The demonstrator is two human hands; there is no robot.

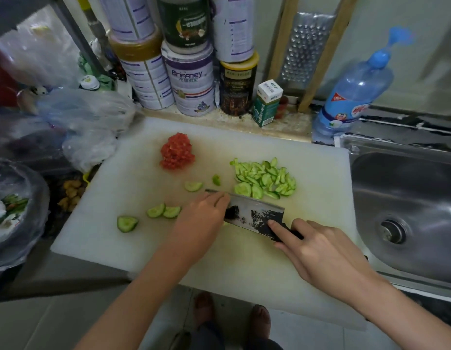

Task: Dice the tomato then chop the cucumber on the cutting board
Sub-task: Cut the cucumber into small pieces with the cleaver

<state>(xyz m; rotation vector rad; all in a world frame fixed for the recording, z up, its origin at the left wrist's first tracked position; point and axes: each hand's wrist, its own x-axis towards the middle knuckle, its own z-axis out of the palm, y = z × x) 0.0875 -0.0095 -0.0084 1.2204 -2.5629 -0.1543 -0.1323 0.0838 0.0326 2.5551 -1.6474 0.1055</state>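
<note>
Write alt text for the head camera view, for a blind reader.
A person's right hand grips a cleaver on a white cutting board, the left hand at the blade's far end. The board also holds a pile of diced tomato, a heap of chopped cucumber and a few loose slices. A steel sink sits to the right.

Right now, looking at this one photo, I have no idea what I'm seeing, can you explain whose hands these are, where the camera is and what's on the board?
There is no machine here: a person wears a camera on the head, so this single picture looks down at their own bare hands. A white cutting board lies beside a steel sink. On it sit a pile of diced tomato, a heap of chopped cucumber and some loose cucumber slices. The right hand grips a cleaver, forefinger laid along the blade. The left hand rests at the blade's far end; anything under it is hidden.
</note>
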